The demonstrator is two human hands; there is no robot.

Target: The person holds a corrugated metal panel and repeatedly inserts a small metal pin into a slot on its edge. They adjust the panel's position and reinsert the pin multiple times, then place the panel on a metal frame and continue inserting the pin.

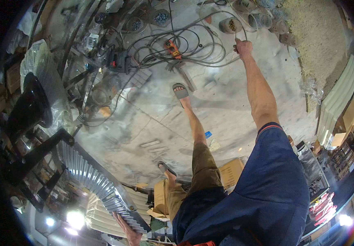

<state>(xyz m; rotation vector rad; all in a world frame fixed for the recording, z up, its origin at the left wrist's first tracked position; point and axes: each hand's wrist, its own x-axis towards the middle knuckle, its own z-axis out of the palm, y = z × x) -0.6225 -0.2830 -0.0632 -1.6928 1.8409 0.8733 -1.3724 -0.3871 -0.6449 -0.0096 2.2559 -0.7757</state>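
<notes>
At the upper right, my right hand (243,47) is closed with its fingers bunched around a thin wire-like piece (236,35). That piece rises toward a round tub (230,25) of small brownish-gold bits. Whether it is joined to the tub cannot be made out. Low in the picture, my left hand (127,231) lies with long, straight fingers against the end of a silver ribbed piece (97,180). A dark metal bar (121,194) runs beside the ribs. Part of the left palm is hidden.
Coiled dark cable (222,53) and an orange-and-black device (171,48) lie on the concrete floor (160,119). Tubs of small hardware (161,17) stand farther off. Black machine parts (33,102) rise at left. A blue object (208,134) and cardboard boxes (231,172) are near my legs.
</notes>
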